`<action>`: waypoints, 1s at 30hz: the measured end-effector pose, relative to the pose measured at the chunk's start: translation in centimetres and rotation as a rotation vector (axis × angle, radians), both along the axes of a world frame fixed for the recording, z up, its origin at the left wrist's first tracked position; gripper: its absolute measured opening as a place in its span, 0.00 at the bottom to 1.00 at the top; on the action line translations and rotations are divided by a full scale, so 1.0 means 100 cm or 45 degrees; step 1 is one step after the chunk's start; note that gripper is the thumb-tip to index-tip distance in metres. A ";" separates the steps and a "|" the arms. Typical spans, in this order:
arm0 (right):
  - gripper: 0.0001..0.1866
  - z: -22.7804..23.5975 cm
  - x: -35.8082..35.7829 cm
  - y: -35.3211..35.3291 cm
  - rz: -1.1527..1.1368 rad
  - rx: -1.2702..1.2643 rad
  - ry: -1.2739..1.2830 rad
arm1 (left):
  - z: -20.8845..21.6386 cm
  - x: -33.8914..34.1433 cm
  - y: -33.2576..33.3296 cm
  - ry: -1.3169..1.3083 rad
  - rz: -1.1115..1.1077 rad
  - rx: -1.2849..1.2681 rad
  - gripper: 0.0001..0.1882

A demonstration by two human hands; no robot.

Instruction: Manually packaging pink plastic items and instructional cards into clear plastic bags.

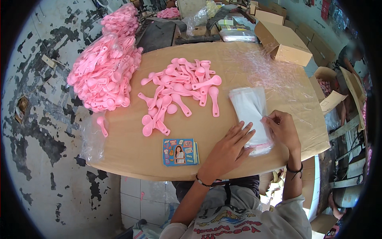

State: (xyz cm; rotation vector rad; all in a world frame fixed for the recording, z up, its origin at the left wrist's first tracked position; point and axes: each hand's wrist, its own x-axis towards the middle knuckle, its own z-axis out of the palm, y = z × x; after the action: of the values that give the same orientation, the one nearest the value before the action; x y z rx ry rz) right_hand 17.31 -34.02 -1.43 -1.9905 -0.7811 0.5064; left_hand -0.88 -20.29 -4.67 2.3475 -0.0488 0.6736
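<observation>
A stack of clear plastic bags [248, 104] lies on the brown paper of the table in front of me. My left hand [230, 149] rests flat over the stack's near left part, fingers stretched out. At the stack's right edge my right hand [281, 126] pinches a bag between thumb and fingers. Left of my left hand sits a small pile of blue printed cards [180, 152]. Beyond the cards, pink plastic spoons [183, 85] are spread in a loose heap, several overlapping.
Bagged pink spoons form a tall mound [105, 75] at the table's far left. A single pink spoon [102, 126] lies near the left edge. Crumpled clear film [266, 71] and a cardboard box [282, 42] occupy the far right. Another person [350, 55] is at the right.
</observation>
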 end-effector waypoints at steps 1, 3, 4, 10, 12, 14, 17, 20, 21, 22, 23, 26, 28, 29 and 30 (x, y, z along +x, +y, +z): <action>0.11 -0.001 0.002 -0.001 0.004 -0.001 -0.003 | 0.000 0.000 0.000 -0.010 -0.007 0.054 0.23; 0.10 -0.002 0.006 -0.004 0.071 -0.038 -0.339 | -0.003 0.001 0.001 -0.007 -0.005 0.074 0.22; 0.10 0.000 0.007 -0.004 0.074 -0.038 -0.341 | -0.004 0.001 0.001 0.000 -0.005 0.095 0.22; 0.11 0.010 0.025 -0.013 -0.084 0.140 -0.555 | -0.007 0.002 0.002 0.001 0.004 0.083 0.21; 0.10 0.027 0.025 -0.017 -0.286 0.281 -0.445 | -0.007 0.002 0.003 0.011 -0.002 0.105 0.23; 0.09 0.047 0.011 -0.018 -0.210 0.348 -0.292 | -0.001 -0.001 0.001 0.026 -0.005 0.121 0.25; 0.08 0.068 -0.029 0.003 0.106 0.310 -0.236 | 0.018 -0.012 -0.003 -0.140 -0.067 -0.436 0.26; 0.05 0.061 -0.070 0.040 0.561 0.303 -0.247 | 0.015 -0.034 -0.008 -0.500 -0.214 -0.942 0.29; 0.05 0.061 -0.080 0.050 0.560 0.314 -0.260 | 0.014 -0.044 -0.007 -0.349 0.037 -1.274 0.29; 0.06 0.060 -0.091 0.064 0.638 0.300 -0.176 | 0.014 -0.056 0.000 -0.196 0.321 -1.593 0.29; 0.07 0.060 -0.098 0.075 0.702 0.279 -0.096 | 0.016 -0.063 0.007 -0.210 0.323 -1.584 0.29; 0.12 0.055 -0.116 0.104 0.727 0.262 -0.252 | 0.022 -0.093 0.027 -0.815 0.238 -1.888 0.25; 0.15 0.021 -0.117 0.114 0.783 0.238 -0.627 | 0.021 -0.107 0.037 -0.856 0.463 -1.870 0.22; 0.18 0.006 -0.121 0.121 0.830 0.227 -1.003 | 0.019 -0.113 0.040 -0.867 0.494 -1.868 0.22; 0.19 -0.001 -0.123 0.123 0.863 0.007 -0.852 | 0.017 -0.117 0.044 -0.874 0.523 -1.811 0.22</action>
State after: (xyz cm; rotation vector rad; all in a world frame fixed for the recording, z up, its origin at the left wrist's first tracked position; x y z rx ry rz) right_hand 4.99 -21.68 -1.53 -1.8593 -1.8954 0.1924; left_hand -12.58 -15.85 -3.02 0.7103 0.4630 1.1538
